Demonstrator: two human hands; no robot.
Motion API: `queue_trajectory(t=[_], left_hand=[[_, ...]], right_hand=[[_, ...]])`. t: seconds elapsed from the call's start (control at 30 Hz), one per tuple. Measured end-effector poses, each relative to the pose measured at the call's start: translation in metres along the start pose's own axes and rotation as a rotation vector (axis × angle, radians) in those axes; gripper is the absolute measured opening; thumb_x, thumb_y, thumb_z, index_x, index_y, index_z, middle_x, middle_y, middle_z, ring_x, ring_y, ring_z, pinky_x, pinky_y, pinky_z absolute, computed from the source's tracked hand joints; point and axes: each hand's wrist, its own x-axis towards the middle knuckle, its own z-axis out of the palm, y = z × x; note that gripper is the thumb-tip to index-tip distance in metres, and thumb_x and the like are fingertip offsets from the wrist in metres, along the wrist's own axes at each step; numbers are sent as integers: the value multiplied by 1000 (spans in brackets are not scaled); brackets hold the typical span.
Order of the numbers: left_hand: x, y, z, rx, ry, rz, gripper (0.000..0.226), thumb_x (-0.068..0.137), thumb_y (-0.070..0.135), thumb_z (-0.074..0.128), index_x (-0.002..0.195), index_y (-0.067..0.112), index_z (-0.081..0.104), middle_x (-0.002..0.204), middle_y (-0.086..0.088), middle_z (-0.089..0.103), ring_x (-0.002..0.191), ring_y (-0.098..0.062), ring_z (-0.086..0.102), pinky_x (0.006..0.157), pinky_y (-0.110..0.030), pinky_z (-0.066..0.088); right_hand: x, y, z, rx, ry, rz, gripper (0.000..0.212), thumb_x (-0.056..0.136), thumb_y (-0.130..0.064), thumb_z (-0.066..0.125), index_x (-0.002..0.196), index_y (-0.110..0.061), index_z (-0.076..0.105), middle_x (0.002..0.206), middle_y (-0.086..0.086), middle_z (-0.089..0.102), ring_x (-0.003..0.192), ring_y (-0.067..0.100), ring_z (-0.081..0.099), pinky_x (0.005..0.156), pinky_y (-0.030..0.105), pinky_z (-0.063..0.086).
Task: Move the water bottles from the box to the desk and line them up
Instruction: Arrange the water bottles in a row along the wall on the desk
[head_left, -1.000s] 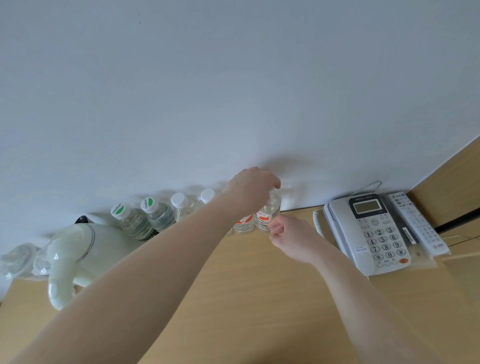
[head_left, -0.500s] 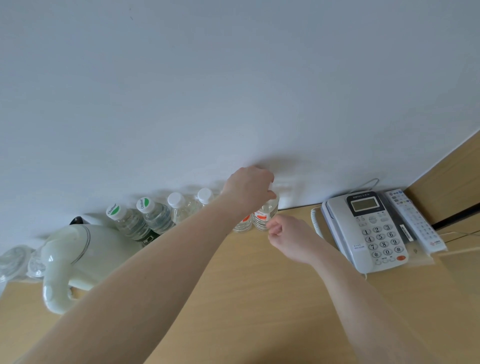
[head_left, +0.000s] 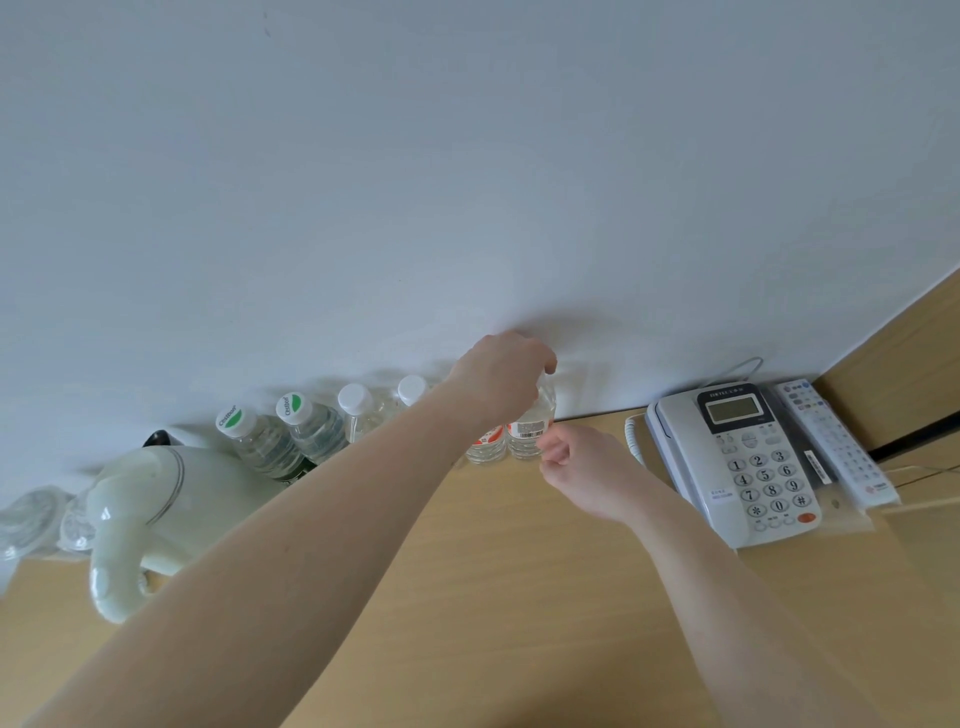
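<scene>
Several water bottles stand in a row along the wall on the wooden desk (head_left: 519, 597). Two at the left have green-marked caps (head_left: 230, 418), then come two with plain white caps (head_left: 355, 399). Further right stand two bottles with orange-and-white labels. My left hand (head_left: 501, 376) grips the top of the rightmost bottle (head_left: 530, 431) from above, hiding its cap. The bottle beside it (head_left: 485, 447) is mostly hidden by my left forearm. My right hand (head_left: 582, 467) hovers loosely curled just right of the held bottle's base, holding nothing. The box is out of view.
A white electric kettle (head_left: 140, 499) stands at the left, with clear glassware (head_left: 31, 519) beyond it. A grey desk telephone (head_left: 737, 462) and a white remote control (head_left: 831, 441) lie at the right. A wooden panel (head_left: 904, 364) rises in the right corner.
The view has shifted slightly. My left hand stays on the rightmost bottle's top, and my right hand stays next to its base, with almost no movement.
</scene>
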Motion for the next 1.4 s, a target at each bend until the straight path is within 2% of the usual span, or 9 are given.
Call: queue_trajectory(t=[0.1, 0.2, 0.33, 0.53, 0.7, 0.87, 1.13, 1.27, 1.4], left_hand=[[-2, 1, -2, 23, 12, 1, 40, 98, 16, 58, 137, 29, 58, 130, -1, 58, 117, -27, 57, 83, -32, 42], [-3, 1, -5, 34, 29, -4, 42, 98, 28, 62, 140, 26, 54, 132, -3, 58, 118, -29, 58, 81, -31, 40], [-4, 2, -6, 56, 41, -22, 41, 97, 41, 63, 128, 15, 61, 124, -8, 62, 111, -31, 60, 82, -35, 46], [-1, 2, -5, 55, 27, -29, 36, 98, 37, 63, 126, 13, 64, 125, -8, 62, 114, -32, 59, 86, -37, 49], [-1, -1, -3, 25, 39, -23, 35, 98, 33, 64, 129, 18, 65, 128, -6, 62, 118, -30, 57, 86, -35, 45], [0, -2, -2, 15, 33, 2, 39, 99, 28, 63, 137, 23, 60, 133, -3, 60, 124, -29, 54, 93, -36, 46], [2, 0, 0, 15, 22, 52, 38, 99, 13, 59, 135, 26, 61, 130, 0, 61, 121, -25, 53, 83, -31, 38], [2, 1, -2, 18, 6, 63, 43, 97, 2, 53, 131, 26, 62, 128, 0, 61, 113, -25, 56, 83, -36, 47], [1, 1, -4, 31, 4, 80, 47, 94, -3, 48, 129, 24, 63, 126, -1, 62, 107, -24, 58, 78, -34, 46]], right_hand=[[-1, 1, -2, -3, 4, 2, 29, 96, -25, 53, 124, -28, 60, 105, -17, 57, 88, 2, 57, 57, 14, 40], [-2, 4, -4, -9, 8, -1, 30, 96, -24, 53, 125, -27, 61, 109, -15, 60, 92, 5, 58, 58, 13, 38], [-3, 7, -7, -5, 18, 11, 31, 97, -24, 53, 127, -27, 60, 108, -16, 57, 95, 8, 60, 59, 13, 40], [-4, 13, -11, -17, 28, 17, 30, 97, -24, 53, 125, -27, 61, 114, -12, 61, 94, 7, 59, 58, 12, 39], [-3, 16, -12, -7, 30, 31, 30, 96, -25, 53, 125, -28, 61, 104, -18, 57, 82, -8, 55, 54, 12, 38], [-2, 15, -14, -7, 33, 22, 30, 96, -25, 53, 125, -28, 61, 106, -17, 57, 85, -1, 57, 57, 12, 39], [0, 18, -13, 17, 30, 30, 27, 96, -27, 53, 122, -31, 60, 107, -17, 59, 86, -7, 56, 57, 15, 41], [0, 21, -16, 10, 33, 39, 27, 96, -27, 54, 123, -31, 59, 105, -19, 58, 85, -7, 56, 57, 16, 41], [3, 21, -23, 0, 61, 28, 25, 95, -25, 55, 119, -31, 60, 103, -19, 58, 84, -8, 56, 58, 16, 41]])
